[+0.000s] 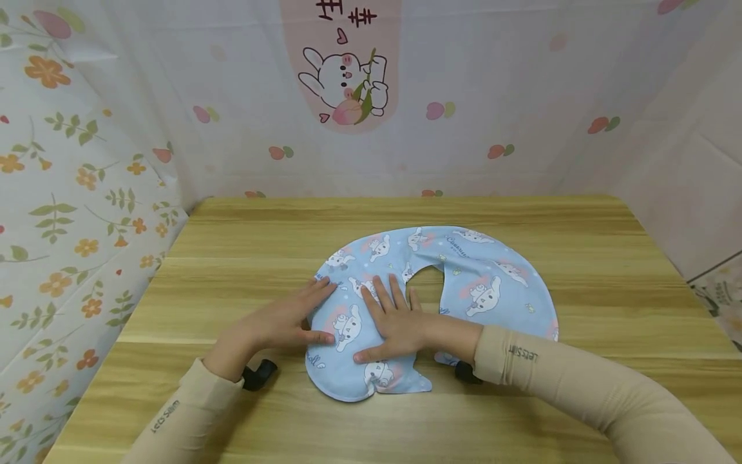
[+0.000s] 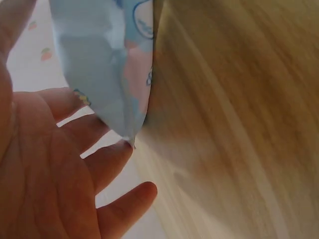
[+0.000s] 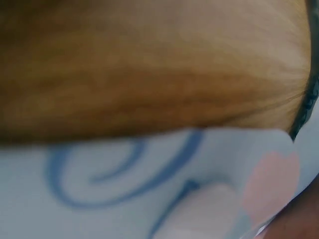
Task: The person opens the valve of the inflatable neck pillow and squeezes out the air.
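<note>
Your L hand (image 1: pixel 283 320) & R hand (image 1: pixel 400 327), fingers spread, rest on the curved blue piece (image 1: pixel 524 299); it's mostly flat, I think, w/ some creases left

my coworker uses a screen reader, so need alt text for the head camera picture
A person's left hand and right hand rest on a light-blue, arch-shaped piece printed with white long-eared characters, the left at its edge. It lies on a wood-grain table before a pale backdrop with a cartoon rabbit.
</note>
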Demonstrator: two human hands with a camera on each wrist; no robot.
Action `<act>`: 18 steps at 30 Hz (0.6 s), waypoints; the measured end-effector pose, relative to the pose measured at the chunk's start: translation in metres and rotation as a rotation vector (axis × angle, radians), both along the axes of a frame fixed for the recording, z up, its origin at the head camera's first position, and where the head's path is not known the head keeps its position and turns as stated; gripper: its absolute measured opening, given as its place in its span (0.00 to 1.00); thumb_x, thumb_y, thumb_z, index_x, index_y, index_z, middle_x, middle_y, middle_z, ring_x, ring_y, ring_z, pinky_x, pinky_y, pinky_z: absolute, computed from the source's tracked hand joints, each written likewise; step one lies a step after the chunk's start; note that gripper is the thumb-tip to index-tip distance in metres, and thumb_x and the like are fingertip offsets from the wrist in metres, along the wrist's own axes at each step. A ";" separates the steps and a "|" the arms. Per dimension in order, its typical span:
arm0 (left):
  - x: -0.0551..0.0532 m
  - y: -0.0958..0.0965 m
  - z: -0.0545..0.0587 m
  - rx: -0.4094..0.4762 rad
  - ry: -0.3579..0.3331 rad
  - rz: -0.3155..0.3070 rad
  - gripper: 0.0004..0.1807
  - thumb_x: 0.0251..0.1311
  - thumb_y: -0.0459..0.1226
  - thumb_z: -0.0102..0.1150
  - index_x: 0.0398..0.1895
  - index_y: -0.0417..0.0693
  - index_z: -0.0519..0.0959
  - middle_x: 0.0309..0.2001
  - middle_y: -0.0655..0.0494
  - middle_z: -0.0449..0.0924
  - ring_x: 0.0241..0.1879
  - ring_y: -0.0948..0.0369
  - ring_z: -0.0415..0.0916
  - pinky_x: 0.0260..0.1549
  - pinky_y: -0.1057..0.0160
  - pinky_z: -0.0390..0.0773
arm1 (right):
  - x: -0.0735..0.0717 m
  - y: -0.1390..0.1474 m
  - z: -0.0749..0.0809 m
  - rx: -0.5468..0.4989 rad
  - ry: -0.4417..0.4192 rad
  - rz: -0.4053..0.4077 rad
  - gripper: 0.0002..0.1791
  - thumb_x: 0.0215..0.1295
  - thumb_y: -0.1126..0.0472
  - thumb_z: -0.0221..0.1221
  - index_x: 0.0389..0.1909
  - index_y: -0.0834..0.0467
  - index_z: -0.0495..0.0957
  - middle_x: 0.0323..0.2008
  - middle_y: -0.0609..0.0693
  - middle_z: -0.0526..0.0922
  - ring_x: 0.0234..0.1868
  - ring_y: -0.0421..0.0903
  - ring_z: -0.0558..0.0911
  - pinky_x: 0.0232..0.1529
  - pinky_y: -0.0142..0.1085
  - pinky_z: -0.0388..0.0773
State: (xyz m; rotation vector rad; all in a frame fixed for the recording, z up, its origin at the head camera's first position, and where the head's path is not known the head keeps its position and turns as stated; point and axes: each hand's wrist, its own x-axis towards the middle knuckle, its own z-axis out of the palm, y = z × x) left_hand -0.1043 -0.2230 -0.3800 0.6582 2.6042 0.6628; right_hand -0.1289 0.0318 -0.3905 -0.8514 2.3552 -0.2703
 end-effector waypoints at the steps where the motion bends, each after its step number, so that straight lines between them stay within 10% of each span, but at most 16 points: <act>1: 0.000 0.001 0.000 -0.018 -0.008 -0.004 0.55 0.57 0.60 0.65 0.79 0.44 0.51 0.80 0.41 0.44 0.79 0.40 0.40 0.72 0.38 0.54 | 0.000 0.000 0.000 0.006 0.001 0.001 0.66 0.57 0.21 0.51 0.79 0.50 0.25 0.77 0.55 0.17 0.75 0.60 0.14 0.71 0.68 0.22; 18: 0.003 0.014 -0.008 -0.289 -0.034 -0.031 0.60 0.58 0.63 0.61 0.80 0.44 0.41 0.81 0.44 0.32 0.80 0.42 0.29 0.66 0.26 0.52 | -0.002 -0.008 -0.006 0.181 0.091 0.021 0.65 0.56 0.19 0.50 0.80 0.49 0.28 0.78 0.53 0.18 0.77 0.60 0.19 0.73 0.67 0.26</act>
